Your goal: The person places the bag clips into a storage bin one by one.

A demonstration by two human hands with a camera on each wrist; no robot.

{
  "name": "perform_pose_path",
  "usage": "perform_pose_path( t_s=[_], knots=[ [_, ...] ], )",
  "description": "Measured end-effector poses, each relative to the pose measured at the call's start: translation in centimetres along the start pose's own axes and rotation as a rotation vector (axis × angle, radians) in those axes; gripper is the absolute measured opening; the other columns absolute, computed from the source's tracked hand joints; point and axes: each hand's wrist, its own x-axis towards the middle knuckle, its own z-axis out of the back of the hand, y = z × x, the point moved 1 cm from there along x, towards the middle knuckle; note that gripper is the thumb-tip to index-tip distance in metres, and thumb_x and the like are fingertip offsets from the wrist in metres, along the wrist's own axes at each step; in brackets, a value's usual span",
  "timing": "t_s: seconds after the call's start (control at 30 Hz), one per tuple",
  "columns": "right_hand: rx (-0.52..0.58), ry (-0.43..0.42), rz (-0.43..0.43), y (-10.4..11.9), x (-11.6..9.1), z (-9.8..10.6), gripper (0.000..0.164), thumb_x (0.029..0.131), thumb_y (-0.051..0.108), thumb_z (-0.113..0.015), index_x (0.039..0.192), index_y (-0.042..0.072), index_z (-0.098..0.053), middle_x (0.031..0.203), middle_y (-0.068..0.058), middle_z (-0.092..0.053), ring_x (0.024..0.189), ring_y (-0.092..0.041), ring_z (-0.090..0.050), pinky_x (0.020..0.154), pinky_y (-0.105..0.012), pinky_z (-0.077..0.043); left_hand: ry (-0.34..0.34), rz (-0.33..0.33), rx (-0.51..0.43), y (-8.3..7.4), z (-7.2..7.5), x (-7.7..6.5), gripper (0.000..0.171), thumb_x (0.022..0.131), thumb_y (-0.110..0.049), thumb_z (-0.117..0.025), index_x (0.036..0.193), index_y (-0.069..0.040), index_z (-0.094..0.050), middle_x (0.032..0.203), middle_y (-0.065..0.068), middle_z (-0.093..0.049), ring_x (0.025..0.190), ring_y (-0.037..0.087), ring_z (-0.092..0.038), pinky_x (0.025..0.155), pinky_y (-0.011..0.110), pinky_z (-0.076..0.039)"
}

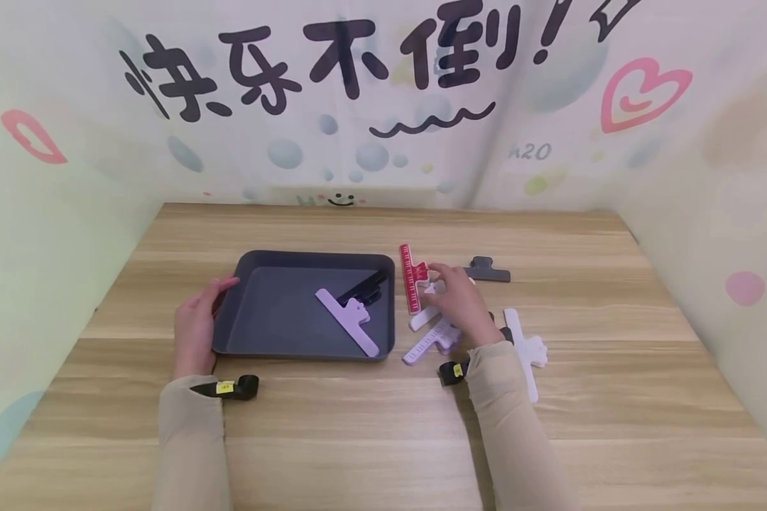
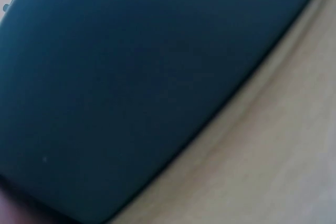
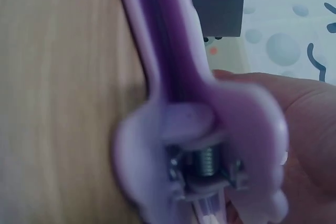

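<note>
**Grey tray [image 1: 262,312] gripped at its nine o'clock edge**

On the wooden table [image 1: 332,440], the left hand [image 1: 194,326] grasps the tray's rim. Inside, a purple clip [image 1: 348,323] lies toward four o'clock, partly over a black clip [image 1: 367,289] toward two.

Outside the tray at three o'clock, the right hand [image 1: 460,305] has its thumb and fingers bent beside a red clip [image 1: 412,280] at its ten o'clock; whether they pinch it I cannot tell. Around that hand lie a short-showing white clip [image 1: 424,318] at eight o'clock, a ridged lilac clip [image 1: 427,341] toward seven, a dark grey clip [image 1: 488,275] toward one and a long white clip [image 1: 521,355] at four.
</note>
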Motion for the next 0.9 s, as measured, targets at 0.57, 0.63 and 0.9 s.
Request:
perform_pose_path(
  t_s=[0.57, 0.63, 0.9],
  knots=[
    [-0.088, -0.001, 0.035, -0.4, -0.4, 1.0, 0.043, 0.073, 0.037, -0.071, 0.108, 0.014, -0.061, 0.098, -0.006, -0.050, 0.084, -0.022, -0.048, 0.070, -0.035, -0.041, 0.008, 0.003, -0.019, 0.2, 0.0, 0.2, 0.050, 0.083, -0.047, -0.056, 0.114, -0.010, -0.062, 0.123, -0.002, -0.054, 0.114, 0.011, -0.042, 0.089, 0.017, -0.034],
    [-0.093, -0.006, 0.058, -0.4, -0.5, 1.2, 0.040, 0.073, 0.039, -0.071, 0.103, 0.014, -0.062, 0.092, -0.003, -0.051, 0.081, -0.020, -0.048, 0.069, -0.033, -0.040, 0.004, -0.003, -0.020, 0.2, 0.0, 0.2, 0.051, 0.082, -0.048, -0.056, 0.114, -0.009, -0.062, 0.122, -0.002, -0.054, 0.113, 0.012, -0.043, 0.087, 0.016, -0.035],
    [-0.064, -0.025, 0.098, -0.6, -0.5, 2.0, 0.029, 0.076, 0.035, -0.069, 0.092, 0.012, -0.062, 0.091, -0.004, -0.054, 0.083, -0.020, -0.049, 0.071, -0.035, -0.041, -0.001, 0.002, -0.032, 0.1, 0.0, 0.0, 0.044, 0.086, -0.042, -0.054, 0.115, -0.010, -0.061, 0.122, -0.001, -0.054, 0.111, 0.015, -0.043, 0.084, 0.016, -0.037]
  ],
)
